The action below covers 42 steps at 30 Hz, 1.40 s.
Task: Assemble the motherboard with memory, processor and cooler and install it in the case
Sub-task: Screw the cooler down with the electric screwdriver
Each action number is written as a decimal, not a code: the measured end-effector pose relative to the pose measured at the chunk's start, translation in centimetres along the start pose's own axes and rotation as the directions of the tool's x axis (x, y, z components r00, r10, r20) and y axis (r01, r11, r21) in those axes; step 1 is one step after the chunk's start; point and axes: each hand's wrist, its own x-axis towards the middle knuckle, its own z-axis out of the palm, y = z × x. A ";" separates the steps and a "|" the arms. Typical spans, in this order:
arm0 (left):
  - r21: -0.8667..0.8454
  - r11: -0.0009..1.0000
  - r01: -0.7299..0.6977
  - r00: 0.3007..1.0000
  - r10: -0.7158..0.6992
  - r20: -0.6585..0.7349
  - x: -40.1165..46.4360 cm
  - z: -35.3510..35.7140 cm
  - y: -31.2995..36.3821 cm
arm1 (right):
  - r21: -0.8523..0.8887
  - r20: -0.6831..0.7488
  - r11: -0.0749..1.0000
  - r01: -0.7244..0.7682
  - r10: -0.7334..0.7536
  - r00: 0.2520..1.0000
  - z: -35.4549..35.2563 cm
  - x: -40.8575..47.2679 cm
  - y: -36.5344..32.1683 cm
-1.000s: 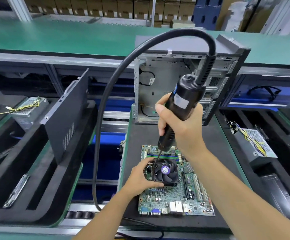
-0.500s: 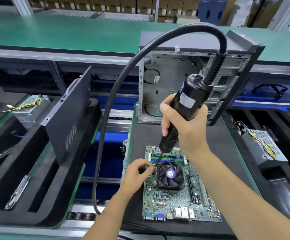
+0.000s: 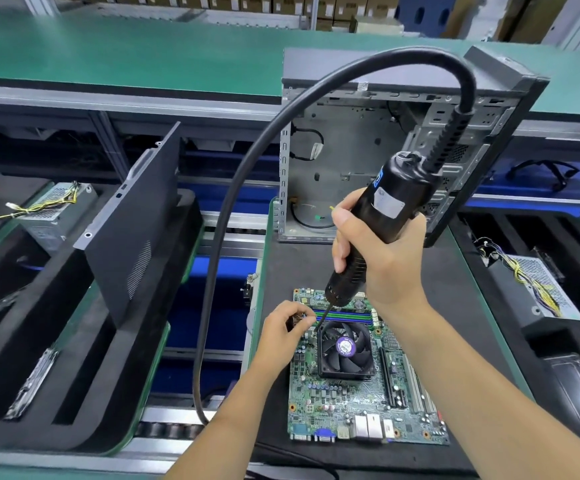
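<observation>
Head view: green conveyor bench (image 3: pixel 108 57) runs across the far side, with black foam trays to left and right. On the black mat (image 3: pixel 454 306) at centre, an open computer case (image 3: pixel 368 150) stands at the mat's far edge, its bare metal interior facing the camera. A detached black side panel (image 3: pixel 136 223) leans upright in the left tray. The motherboard (image 3: pixel 350 403) lies flat on the mat near its near edge, port side toward the camera. The cooler (image 3: pixel 345 349), a black fan with a purple hub label, sits on the board's far half, just in front of the memory slots (image 3: pixel 347 315).

The right hand (image 3: pixel 382 251) is wrapped fully around a black electric screwdriver (image 3: pixel 378 216), held tilted; its bit points down at the cooler's far left corner. A thick black cable (image 3: pixel 233 209) loops from the tool's top over to the left. The left hand (image 3: pixel 281 332) rests at the board's left edge, fingers curled with tips pinched together beside the bit; what they hold cannot be told.
</observation>
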 end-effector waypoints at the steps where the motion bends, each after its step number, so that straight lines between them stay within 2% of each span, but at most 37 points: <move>1: 0.034 0.999 -0.012 1.000 0.012 0.000 0.0 0.0 0.0 | -0.001 -0.003 1.000 -0.002 0.002 1.000 0.0 0.0 0.0; 3: 0.072 0.997 -0.029 1.000 0.029 -0.001 0.1 -0.2 0.0 | 0.000 -0.009 1.000 -0.008 0.008 1.000 0.0 0.1 -0.1; 19: -0.012 0.998 0.054 0.999 -0.054 -0.007 -0.5 -0.6 -0.3 | -0.052 -0.132 0.999 0.015 -0.021 0.991 0.4 0.6 0.6; 27: -0.004 0.999 0.036 0.999 -0.036 0.003 -0.5 -0.5 -0.8 | -0.042 -0.158 0.999 0.023 -0.030 0.987 0.5 0.7 0.8; 30: 0.036 0.999 -0.003 0.999 0.001 0.053 -0.4 -0.5 -0.7 | -0.036 -0.095 0.999 0.037 -0.041 0.995 0.5 0.7 0.9; 33: 0.079 0.997 0.001 0.996 -0.008 0.090 -0.4 -0.6 -0.8 | 0.012 0.049 1.000 0.013 -0.013 0.999 0.2 1.0 0.9; 37: 0.035 0.999 0.026 0.995 -0.029 0.091 -0.5 -0.8 -1.0 | 0.071 0.294 0.994 -0.079 0.055 0.954 -0.5 1.8 0.9; 42: 0.010 0.999 0.047 0.992 -0.048 0.117 -0.4 -0.7 -0.9 | 0.020 0.406 0.995 -0.100 0.084 0.910 -0.6 2.7 0.7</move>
